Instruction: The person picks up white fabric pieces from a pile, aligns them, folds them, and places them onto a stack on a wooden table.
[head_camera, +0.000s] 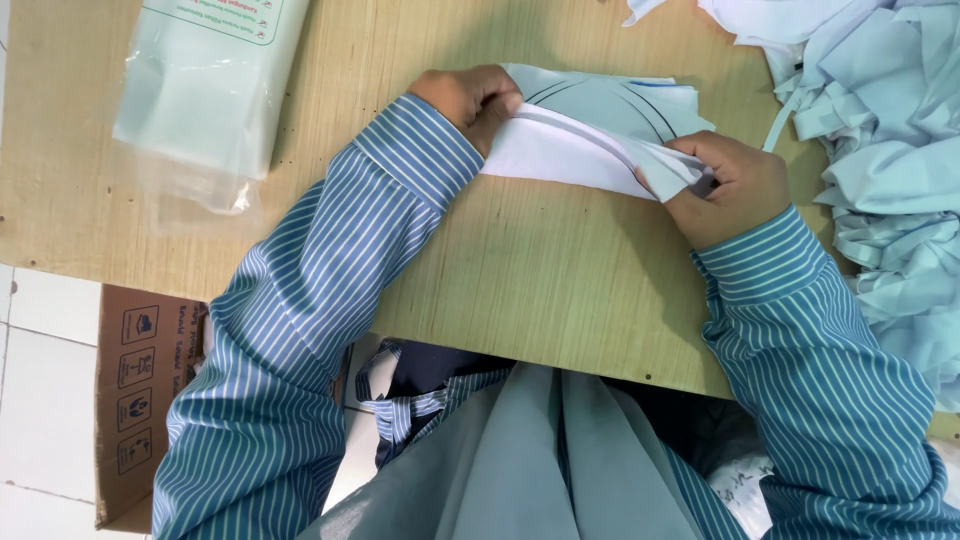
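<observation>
A pale blue-green and white fabric piece (590, 125) lies on the wooden table (520, 270), with a curved seam line across it. My left hand (470, 100) pinches its left end, fingers closed on the folded edge. My right hand (725, 185) grips its right end, fingers bunched around the cloth. The fabric is stretched between both hands. Both arms wear blue and white striped sleeves.
A heap of pale blue and white fabric pieces (880, 130) fills the table's right side. A clear plastic bag of light green material (205, 85) lies at the top left. A brown cardboard box (140, 390) stands on the tiled floor at lower left.
</observation>
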